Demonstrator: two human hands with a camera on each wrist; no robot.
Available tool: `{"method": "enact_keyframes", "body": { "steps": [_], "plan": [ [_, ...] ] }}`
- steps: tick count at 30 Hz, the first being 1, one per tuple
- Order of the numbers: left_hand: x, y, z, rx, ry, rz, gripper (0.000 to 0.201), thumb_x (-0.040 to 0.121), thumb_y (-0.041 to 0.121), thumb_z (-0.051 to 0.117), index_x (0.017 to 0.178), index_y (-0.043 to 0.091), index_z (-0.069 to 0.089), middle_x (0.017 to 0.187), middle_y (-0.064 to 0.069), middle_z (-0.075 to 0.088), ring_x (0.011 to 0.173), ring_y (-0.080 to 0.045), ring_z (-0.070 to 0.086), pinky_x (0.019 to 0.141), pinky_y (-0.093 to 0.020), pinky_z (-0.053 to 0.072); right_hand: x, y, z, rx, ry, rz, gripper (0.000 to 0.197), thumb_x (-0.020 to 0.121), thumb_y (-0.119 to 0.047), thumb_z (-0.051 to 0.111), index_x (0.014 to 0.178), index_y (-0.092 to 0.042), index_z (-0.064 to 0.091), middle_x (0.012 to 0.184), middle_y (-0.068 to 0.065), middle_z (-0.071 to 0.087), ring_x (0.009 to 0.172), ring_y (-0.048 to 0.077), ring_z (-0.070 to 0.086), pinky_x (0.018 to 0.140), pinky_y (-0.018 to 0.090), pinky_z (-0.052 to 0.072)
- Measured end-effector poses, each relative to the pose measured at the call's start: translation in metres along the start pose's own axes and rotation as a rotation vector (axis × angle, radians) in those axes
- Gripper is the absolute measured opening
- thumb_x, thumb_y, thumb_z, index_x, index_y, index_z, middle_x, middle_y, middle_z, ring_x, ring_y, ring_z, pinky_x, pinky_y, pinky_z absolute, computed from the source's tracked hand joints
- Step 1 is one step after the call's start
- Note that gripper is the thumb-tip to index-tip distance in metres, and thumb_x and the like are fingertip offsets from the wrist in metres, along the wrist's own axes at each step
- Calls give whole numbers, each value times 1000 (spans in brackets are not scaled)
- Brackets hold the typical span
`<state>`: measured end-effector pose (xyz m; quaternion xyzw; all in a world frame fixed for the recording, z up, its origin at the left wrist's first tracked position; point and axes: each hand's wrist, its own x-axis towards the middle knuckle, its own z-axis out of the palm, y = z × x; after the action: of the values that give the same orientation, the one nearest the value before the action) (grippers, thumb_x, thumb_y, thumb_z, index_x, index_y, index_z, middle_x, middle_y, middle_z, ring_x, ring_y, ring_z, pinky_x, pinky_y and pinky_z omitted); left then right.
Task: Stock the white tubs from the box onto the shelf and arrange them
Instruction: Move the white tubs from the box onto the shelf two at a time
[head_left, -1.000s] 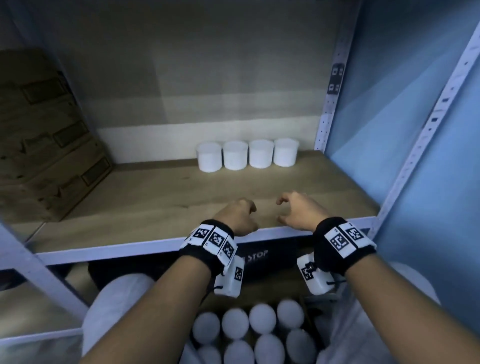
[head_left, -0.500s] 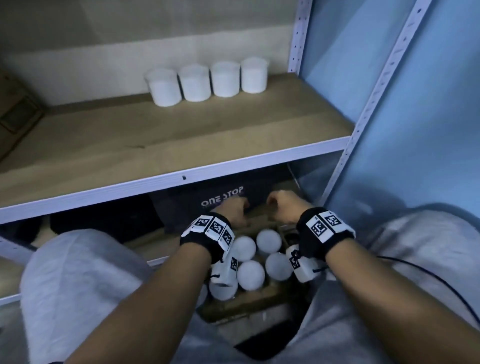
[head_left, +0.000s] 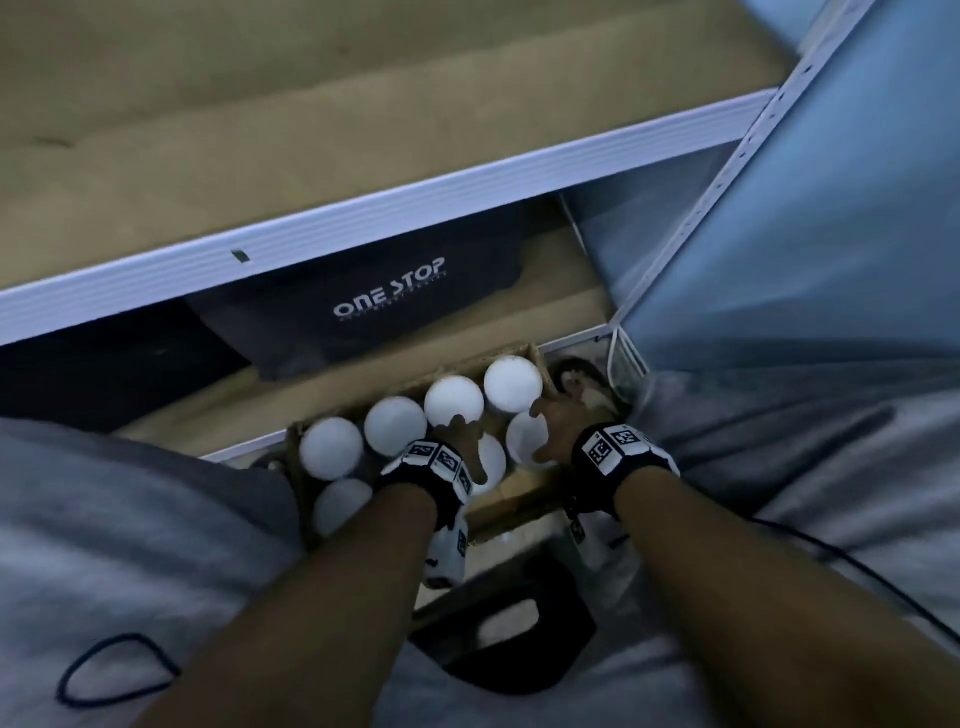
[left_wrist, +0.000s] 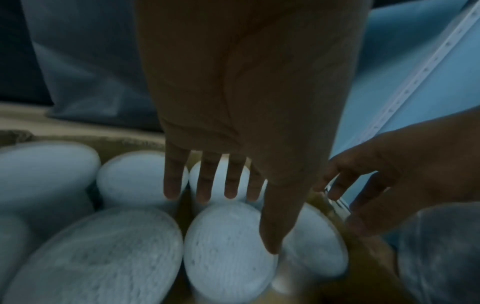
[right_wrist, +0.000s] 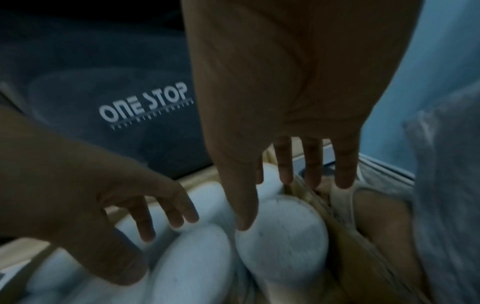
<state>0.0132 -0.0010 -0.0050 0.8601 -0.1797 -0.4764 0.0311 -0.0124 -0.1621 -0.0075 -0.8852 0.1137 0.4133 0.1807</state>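
Note:
Several white tubs stand upright in an open cardboard box (head_left: 519, 506) under the shelf (head_left: 363, 218), between my knees. My left hand (head_left: 460, 431) hovers over one tub (left_wrist: 226, 246) in the middle of the box, its fingers (left_wrist: 207, 185) straight and spread past the far rim and the thumb on the lid. Beside it my right hand (head_left: 545, 431) reaches over the rightmost near tub (right_wrist: 283, 232), fingers (right_wrist: 314, 168) straight by the box wall, thumb on the lid. Neither hand is closed round a tub. The back-row tubs (head_left: 453, 405) are untouched.
A dark bag printed ONE STOP (head_left: 389, 301) lies right behind the box. The white shelf lip overhangs it. A blue panel (head_left: 831, 208) and a perforated upright (head_left: 727, 171) close the right side. Grey-trousered knees (head_left: 130, 519) flank the box; a black stool (head_left: 498, 623) sits below.
Both hands came down from the shelf's front edge into the box and their fingers spread over the tubs. The view tipped downward, so the row of tubs on the shelf is out of sight.

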Motion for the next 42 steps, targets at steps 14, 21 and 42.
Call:
{"method": "enact_keyframes", "body": {
  "steps": [14, 21, 42],
  "plan": [
    [31, 9, 64, 81, 304, -106, 92, 63, 33, 78, 138, 24, 26, 144, -7, 26, 122, -41, 36, 91, -47, 44, 32, 6, 52, -186, 183, 45, 101, 68, -35, 79, 147, -24, 17, 144, 12, 29, 132, 35, 28, 102, 55, 31],
    [36, 6, 54, 1, 257, -73, 99, 61, 27, 79, 143, 28, 21, 140, -8, 27, 114, -42, 46, 88, -49, 49, 29, -1, 49, -207, 223, 40, 94, 68, -33, 76, 143, -26, 21, 136, 15, 35, 125, 37, 32, 97, 52, 34],
    [-152, 8, -117, -55, 389, 89, 85, 58, 39, 82, 130, 30, 39, 127, -4, 35, 115, -34, 48, 89, -42, 48, -161, -82, -116, -39, 355, -88, 87, 60, -33, 84, 131, -31, 34, 136, 11, 28, 130, 41, 23, 104, 52, 37]
  ]
}}
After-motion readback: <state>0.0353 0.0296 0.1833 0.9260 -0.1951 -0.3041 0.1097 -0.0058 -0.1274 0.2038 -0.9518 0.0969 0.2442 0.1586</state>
